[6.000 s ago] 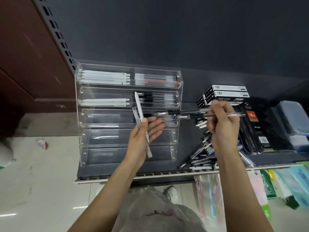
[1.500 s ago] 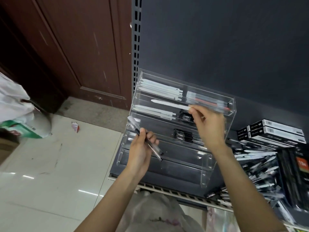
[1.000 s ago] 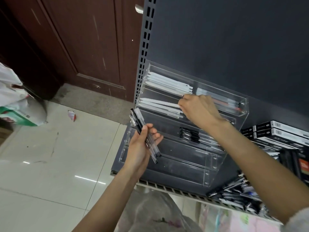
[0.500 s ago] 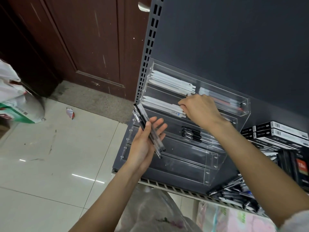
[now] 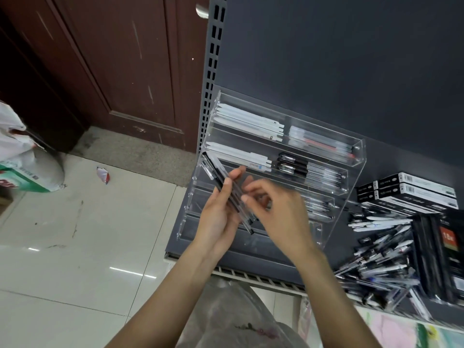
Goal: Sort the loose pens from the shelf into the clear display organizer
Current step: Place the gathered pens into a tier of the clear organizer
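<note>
The tiered organizer (image 5: pixel 263 151) at frame centre is made of clear, glossy acrylic. The shelf (image 5: pixel 251 252) beneath is finished in matt grey metal. At upper left a scuffed brown wooden door (image 5: pixel 113 59) is seen; below it, glossy floor tiles (image 5: pixel 88 234).

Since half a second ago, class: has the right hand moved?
Yes. The right hand has left the white pens in the clear organizer's second tier and come down and forward to the pens in the left hand.

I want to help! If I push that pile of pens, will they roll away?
Probably some: the pens look round and smooth, lying loosely crisscrossed near the shelf edge. Their clips might stop a few. They seem light and stiff, so a gentle push should shift them easily.
</note>
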Tool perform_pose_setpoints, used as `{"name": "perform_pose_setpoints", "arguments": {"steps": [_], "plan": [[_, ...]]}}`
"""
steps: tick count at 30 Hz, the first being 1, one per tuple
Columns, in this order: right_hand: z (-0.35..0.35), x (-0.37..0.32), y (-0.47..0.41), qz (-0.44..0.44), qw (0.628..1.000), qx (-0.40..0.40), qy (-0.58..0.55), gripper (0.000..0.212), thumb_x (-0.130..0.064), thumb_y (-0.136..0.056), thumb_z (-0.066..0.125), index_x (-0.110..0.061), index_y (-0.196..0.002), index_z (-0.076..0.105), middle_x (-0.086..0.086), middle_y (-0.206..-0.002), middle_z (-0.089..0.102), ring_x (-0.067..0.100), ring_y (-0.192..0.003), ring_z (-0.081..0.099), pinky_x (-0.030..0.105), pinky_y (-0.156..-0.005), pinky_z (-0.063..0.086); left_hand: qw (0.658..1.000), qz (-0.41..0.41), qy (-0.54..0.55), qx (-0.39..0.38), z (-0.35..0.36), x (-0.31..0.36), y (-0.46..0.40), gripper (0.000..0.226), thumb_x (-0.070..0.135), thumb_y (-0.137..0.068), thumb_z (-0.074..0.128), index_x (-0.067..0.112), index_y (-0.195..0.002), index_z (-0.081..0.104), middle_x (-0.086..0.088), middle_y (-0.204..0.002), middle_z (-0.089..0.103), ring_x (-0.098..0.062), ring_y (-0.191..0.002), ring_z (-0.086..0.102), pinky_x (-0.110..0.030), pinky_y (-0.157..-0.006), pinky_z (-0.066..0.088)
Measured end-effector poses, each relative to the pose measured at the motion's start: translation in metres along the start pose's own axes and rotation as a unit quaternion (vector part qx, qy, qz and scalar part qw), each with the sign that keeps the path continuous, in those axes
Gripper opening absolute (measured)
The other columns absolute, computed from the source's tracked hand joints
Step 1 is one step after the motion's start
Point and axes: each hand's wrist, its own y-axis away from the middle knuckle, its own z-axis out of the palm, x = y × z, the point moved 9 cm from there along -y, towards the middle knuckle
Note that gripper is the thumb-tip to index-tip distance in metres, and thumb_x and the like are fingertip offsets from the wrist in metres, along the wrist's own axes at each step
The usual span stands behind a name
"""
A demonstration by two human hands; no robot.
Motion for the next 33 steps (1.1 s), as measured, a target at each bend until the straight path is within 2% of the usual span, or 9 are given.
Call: {"name": "perform_pose_setpoints", "arguments": {"steps": [2,7,10,14,16,18,21,27,33], "plan": [[0.007,0.011,0.011,0.028,0.998,0.013,-0.050,0.015,-0.027,-0.083,0.071,-0.022,-0.097,0.067,-0.014,-0.085,0.070,-0.003,-0.069,0.060,0.015,-0.065,0.049,1.000,-0.012,-0.015,-0.013,0.003,-0.006,0.002,0.029,0.020,-0.100,0.036,0.012,-0.115,0.060,0.001,-0.107,0.071,-0.014,-0.107,0.064,-0.033,-0.079,0.057],[0.001,0.031,0.027,0.059,0.990,0.017,-0.127,0.017,-0.018,-0.083,0.071,-0.020,-0.100,0.069,-0.012,-0.086,0.071,-0.003,-0.076,0.064,0.006,-0.069,0.045,0.997,-0.030,-0.064,-0.026,0.009,-0.024,0.007,0.036,0.027,-0.092,0.044,0.012,-0.122,0.059,-0.001,-0.123,0.065,-0.020,-0.123,0.054,-0.039,-0.096,0.050],[-0.019,0.046,0.031,0.073,0.991,0.037,-0.107,0.013,-0.016,-0.086,0.067,-0.020,-0.098,0.068,-0.016,-0.081,0.068,-0.006,-0.075,0.061,0.003,-0.064,0.041,0.992,-0.009,-0.129,-0.002,0.011,-0.024,0.009,0.035,0.029,-0.097,0.040,0.017,-0.123,0.060,0.003,-0.117,0.066,-0.014,-0.114,0.058,-0.029,-0.088,0.052],[-0.075,0.067,0.025,0.044,0.993,0.112,0.008,0.010,-0.016,-0.086,0.065,-0.018,-0.095,0.067,-0.008,-0.078,0.067,-0.004,-0.055,0.055,0.011,-0.052,0.047,0.959,0.025,-0.279,0.035,0.006,-0.016,0.010,0.034,0.044,-0.096,0.039,0.037,-0.114,0.067,-0.007,-0.131,0.055,-0.016,-0.123,0.048,-0.033,-0.106,0.037],[-0.109,0.077,0.013,0.019,0.985,0.151,0.084,0.009,-0.014,-0.086,0.066,-0.015,-0.094,0.068,-0.002,-0.081,0.067,0.007,-0.060,0.058,0.025,-0.055,0.052,0.963,0.024,-0.265,0.028,0.009,-0.012,0.008,0.033,0.043,-0.096,0.040,0.037,-0.111,0.068,-0.002,-0.093,0.061,-0.009,-0.085,0.055,-0.020,-0.086,0.043],[-0.136,0.088,-0.007,0.010,0.976,0.165,0.143,0.009,-0.016,-0.086,0.066,-0.017,-0.094,0.069,-0.001,-0.085,0.066,0.017,-0.069,0.061,0.031,-0.062,0.052,0.973,0.022,-0.228,0.026,0.012,-0.009,0.004,0.034,0.040,-0.095,0.042,0.029,-0.116,0.067,0.005,-0.068,0.039,-0.007,-0.061,0.036,-0.016,-0.062,0.040],[-0.149,0.097,-0.046,-0.018,0.967,0.128,0.218,0.009,-0.019,-0.087,0.065,-0.021,-0.094,0.070,-0.003,-0.089,0.066,0.022,-0.079,0.064,0.031,-0.065,0.048,0.981,0.022,-0.191,0.026,0.013,-0.011,-0.002,0.036,0.035,-0.094,0.045,0.018,-0.120,0.064,0.003,-0.065,0.033,-0.006,-0.057,0.034,-0.012,-0.055,0.040],[-0.112,0.113,-0.097,-0.046,0.955,-0.031,0.293,0.015,-0.025,-0.091,0.060,-0.023,-0.102,0.070,-0.004,-0.103,0.068,0.025,-0.094,0.064,0.034,-0.075,0.047,0.983,0.025,-0.172,0.062,0.012,-0.014,-0.003,0.028,0.028,-0.097,0.047,0.016,-0.111,0.068,0.009,-0.058,0.040,-0.003,-0.052,0.042,-0.013,-0.055,0.045],[-0.112,0.118,-0.091,-0.062,0.955,-0.040,0.288,0.014,-0.026,-0.090,0.063,-0.024,-0.100,0.072,-0.006,-0.101,0.069,0.021,-0.093,0.064,0.029,-0.071,0.043,0.981,0.027,-0.170,0.088,0.008,-0.015,-0.001,0.028,0.027,-0.097,0.048,0.013,-0.111,0.067,0.010,-0.058,0.046,-0.003,-0.054,0.042,-0.016,-0.059,0.043]]}}
